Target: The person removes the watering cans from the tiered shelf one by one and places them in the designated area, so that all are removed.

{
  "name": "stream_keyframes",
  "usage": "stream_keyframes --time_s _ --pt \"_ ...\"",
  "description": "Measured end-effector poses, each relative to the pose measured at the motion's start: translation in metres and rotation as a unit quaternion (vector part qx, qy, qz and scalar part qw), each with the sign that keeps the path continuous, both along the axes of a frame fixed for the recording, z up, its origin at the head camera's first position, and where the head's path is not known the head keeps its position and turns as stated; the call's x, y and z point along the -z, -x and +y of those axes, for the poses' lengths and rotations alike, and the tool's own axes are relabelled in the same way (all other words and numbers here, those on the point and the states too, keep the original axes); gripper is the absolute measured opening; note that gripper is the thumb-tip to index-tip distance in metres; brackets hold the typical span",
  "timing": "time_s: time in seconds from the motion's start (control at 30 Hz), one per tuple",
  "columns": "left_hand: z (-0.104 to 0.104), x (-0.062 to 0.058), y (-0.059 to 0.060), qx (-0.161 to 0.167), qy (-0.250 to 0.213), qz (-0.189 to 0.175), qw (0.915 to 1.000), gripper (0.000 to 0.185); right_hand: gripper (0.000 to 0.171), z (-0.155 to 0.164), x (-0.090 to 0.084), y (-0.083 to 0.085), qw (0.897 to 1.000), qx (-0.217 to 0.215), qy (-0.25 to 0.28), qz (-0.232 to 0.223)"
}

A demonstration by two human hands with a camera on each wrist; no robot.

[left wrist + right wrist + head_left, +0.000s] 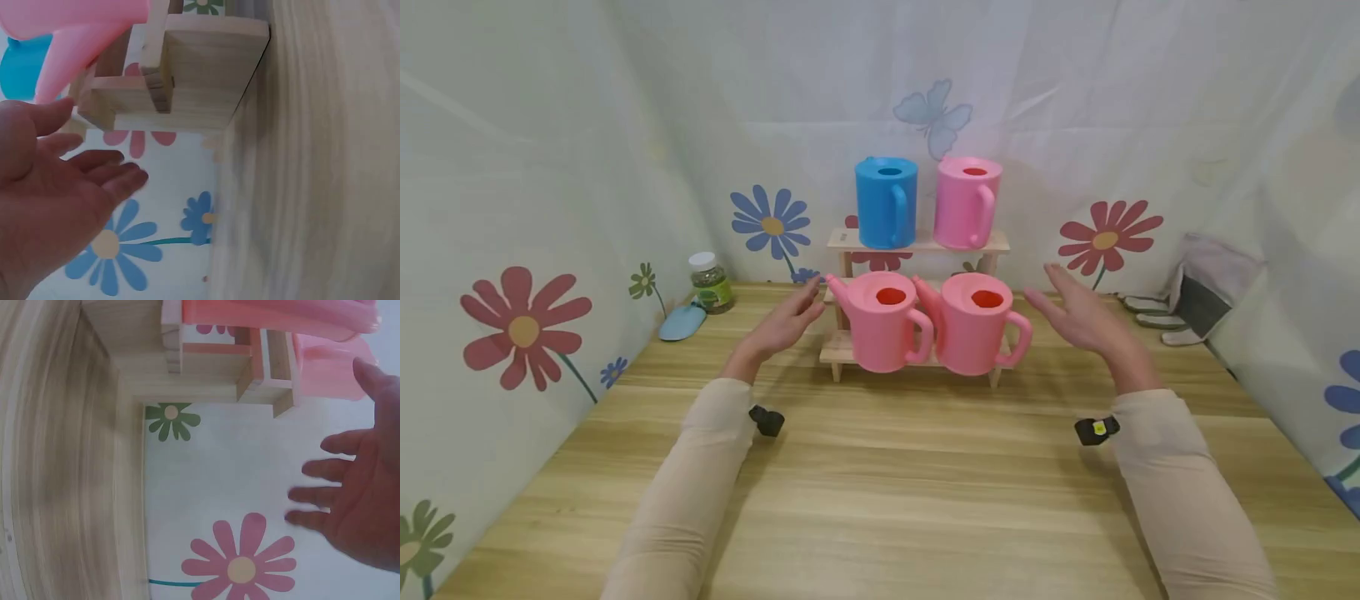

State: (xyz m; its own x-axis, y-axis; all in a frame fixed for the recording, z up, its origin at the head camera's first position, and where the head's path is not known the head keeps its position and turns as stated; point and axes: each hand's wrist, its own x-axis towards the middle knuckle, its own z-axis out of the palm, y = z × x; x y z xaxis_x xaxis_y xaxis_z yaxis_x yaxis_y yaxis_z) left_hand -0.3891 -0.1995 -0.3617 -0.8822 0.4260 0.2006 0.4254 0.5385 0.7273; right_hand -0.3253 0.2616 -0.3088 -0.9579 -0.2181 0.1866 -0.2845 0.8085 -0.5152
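Left hand point(784, 323): held open beside the left pink can point(883, 322), fingers spread, nothing gripped.
Right hand point(1078, 315): fingers spread, beside the right pink can point(976, 324).
Rack point(917, 243): set on the table point(880, 467).

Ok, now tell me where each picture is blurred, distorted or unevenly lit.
Head view: sharp, evenly lit, wide-angle bend at the edges; soft shadows under the sleeves on the table. Left wrist view: table smeared, left hand soft, rack crisper. Right wrist view: table streaked, right hand slightly blurred.
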Motion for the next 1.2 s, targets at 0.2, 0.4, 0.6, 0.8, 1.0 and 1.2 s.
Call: stream_keyframes --time_s 0.2,0.4,0.6,0.8,1.0,1.2 --pt "0.01 -0.004 -0.007 0.044 -0.138 -0.093 0.985 0.054 0.068 -0.001 -0.01 -0.007 0.987 -0.058 0.149 -0.016" --pt "0.025 -0.006 -0.013 0.019 -0.202 -0.119 0.9718 0.054 0.06 -0.003 -0.02 -0.018 0.985 -0.057 0.161 -0.021" --pt "0.037 -0.003 -0.013 -0.024 -0.282 -0.139 0.949 0.047 0.048 -0.011 -0.027 -0.024 0.988 -0.068 0.129 -0.041" --pt "0.042 0.015 0.0 -0.058 -0.34 -0.121 0.9307 0.041 0.045 -0.017 -0.03 -0.029 0.992 -0.053 0.1 -0.06" --pt "0.043 0.021 0.0 -0.081 -0.349 -0.13 0.9246 0.039 0.049 -0.02 -0.027 -0.029 0.988 -0.039 0.107 -0.106" --pt "0.043 0.019 0.0 -0.088 -0.342 -0.126 0.927 0.038 0.044 -0.023 -0.024 -0.028 0.985 -0.047 0.131 -0.099"
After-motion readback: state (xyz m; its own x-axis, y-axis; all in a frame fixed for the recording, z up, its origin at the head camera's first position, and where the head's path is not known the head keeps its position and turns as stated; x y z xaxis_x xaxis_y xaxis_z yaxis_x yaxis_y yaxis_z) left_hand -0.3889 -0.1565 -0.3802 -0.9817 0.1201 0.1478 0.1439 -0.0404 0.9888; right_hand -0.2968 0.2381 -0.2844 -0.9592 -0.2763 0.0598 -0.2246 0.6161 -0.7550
